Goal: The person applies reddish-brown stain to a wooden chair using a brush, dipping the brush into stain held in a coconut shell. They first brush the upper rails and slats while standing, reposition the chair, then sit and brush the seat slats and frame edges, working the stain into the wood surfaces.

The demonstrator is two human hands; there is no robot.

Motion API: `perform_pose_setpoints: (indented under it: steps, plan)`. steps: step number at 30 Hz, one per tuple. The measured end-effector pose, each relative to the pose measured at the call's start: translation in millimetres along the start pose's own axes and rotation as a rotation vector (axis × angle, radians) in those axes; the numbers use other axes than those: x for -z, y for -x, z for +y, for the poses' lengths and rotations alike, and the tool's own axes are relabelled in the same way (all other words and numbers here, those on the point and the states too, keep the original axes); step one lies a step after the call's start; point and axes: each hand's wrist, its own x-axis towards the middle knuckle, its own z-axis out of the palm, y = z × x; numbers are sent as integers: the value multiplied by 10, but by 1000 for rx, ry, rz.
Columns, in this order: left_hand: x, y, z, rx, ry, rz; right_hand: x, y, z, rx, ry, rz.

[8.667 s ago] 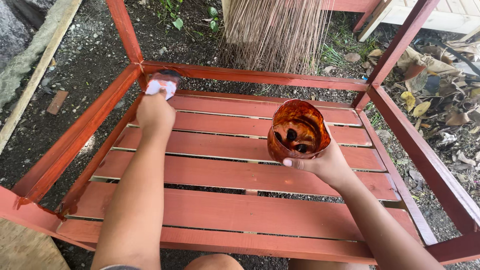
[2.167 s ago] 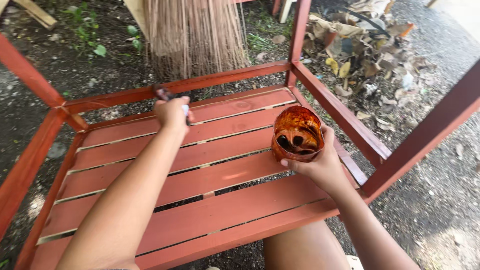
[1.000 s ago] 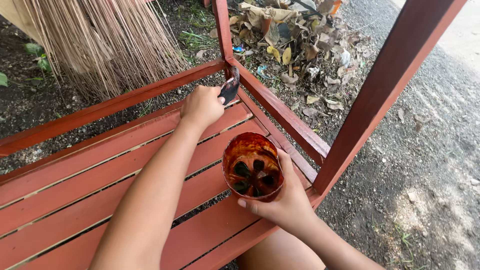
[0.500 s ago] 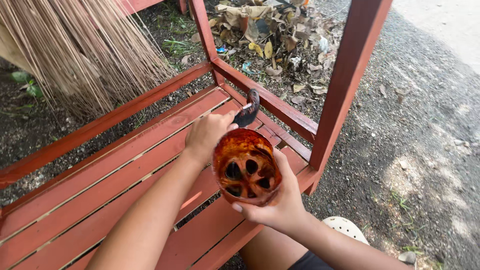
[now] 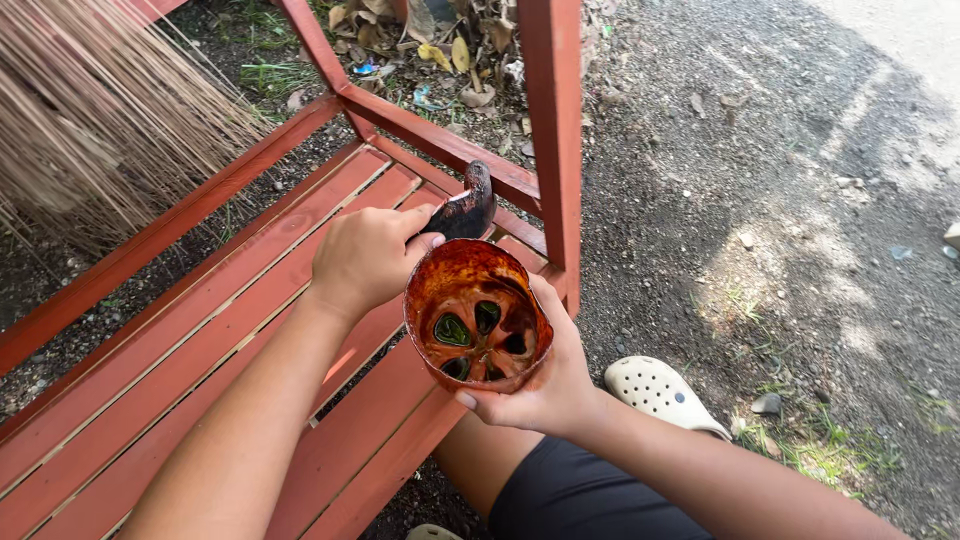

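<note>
Cradling a stained, paint-crusted cup

My right hand holds the cup above the table's near right corner; my left hand, just left, holds the brush beyond it.

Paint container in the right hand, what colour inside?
Red-brown paint coats the inside of the paint container, with dark green-black openings at the bottom. Head view shows it best.

The right hand cups a paint-stained plastic cup over the red slatted wooden bench's right edge; the left hand grips a dark paintbrush beside the cup's rim.
</note>
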Motion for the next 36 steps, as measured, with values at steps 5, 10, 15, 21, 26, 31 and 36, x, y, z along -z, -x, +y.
perform_pose_setpoints:
  steps: [5, 10, 15, 21, 26, 31, 36]
  plan:
    - [32, 61, 231, -108, 39, 61, 92, 71, -92, 86, 43, 15]
    - [-21, 189, 395, -183, 64, 56, 97, 178, -127, 136, -52, 25]
    - [-22, 193, 247, -232, 172, 125, 105, 244, -179, 132, 33, 26]
    - [-189, 12, -6, -9, 152, 102, 241, 90, -154, 92, 52, 51]
    - [-354, -111, -200, 246, 177, 89, 327, 107, -107, 60, 76, 32]
    - [-149, -5, -441, 356, -33, 113, 285, 220, -68, 61, 93, 20]
    - [-230, 73, -221, 25, 124, 151, 325, 187, -40, 40, 79, 39]
